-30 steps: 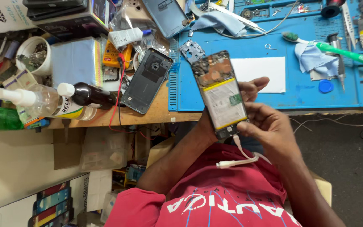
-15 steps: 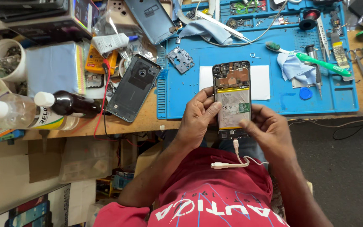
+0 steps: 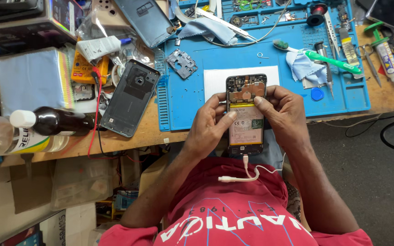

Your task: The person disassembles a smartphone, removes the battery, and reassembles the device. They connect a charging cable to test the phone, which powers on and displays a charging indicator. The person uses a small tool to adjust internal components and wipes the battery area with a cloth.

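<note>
opened phone (image 3: 246,114) — now nearer, upright

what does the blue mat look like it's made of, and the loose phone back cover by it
The blue mat looks like matte rubber or silicone: moulded ridges and small compartments. The loose back cover seems dark plastic with a dull inner face and a camera cut-out, though its material isn't certain.

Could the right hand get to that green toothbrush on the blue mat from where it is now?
Probably yes, once it lets go: the right hand grips the opened phone, and the green toothbrush lies uncovered on the blue mat just beyond, nothing between.
</note>
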